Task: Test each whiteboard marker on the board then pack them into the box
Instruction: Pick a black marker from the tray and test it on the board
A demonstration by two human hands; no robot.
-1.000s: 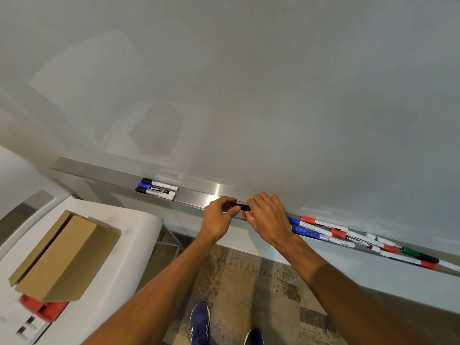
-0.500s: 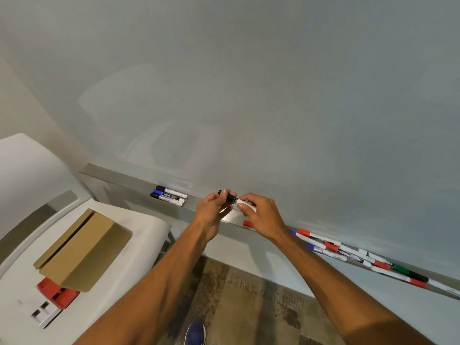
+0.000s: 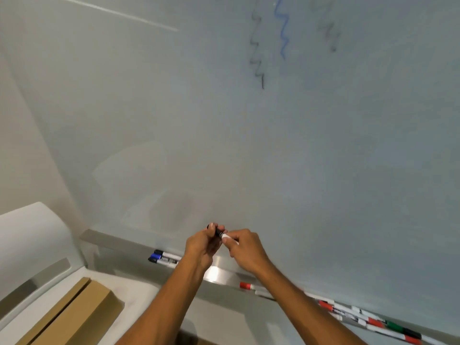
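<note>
Both hands hold one black-capped marker (image 3: pixel 222 234) just above the tray. My left hand (image 3: pixel 202 244) grips its black cap end, and my right hand (image 3: pixel 245 250) pinches its white barrel. The whiteboard (image 3: pixel 224 133) fills the view, with black, blue and faint grey squiggles (image 3: pixel 282 33) at the top. On the metal tray (image 3: pixel 221 273), three markers (image 3: pixel 164 258) lie to the left of my hands and several red, green and black ones (image 3: pixel 368 317) to the right. The brown cardboard box (image 3: pixel 74 317) lies shut at the lower left.
The box rests on a white chair seat (image 3: pixel 139 290), whose white backrest (image 3: pixel 29 232) rises at the far left. A beige wall (image 3: pixel 22 145) borders the board on the left.
My hands have lifted the marker off the tray and raised it slightly. The view has tilted upward, bringing the squiggles on the board into sight and dropping the floor out of it.
</note>
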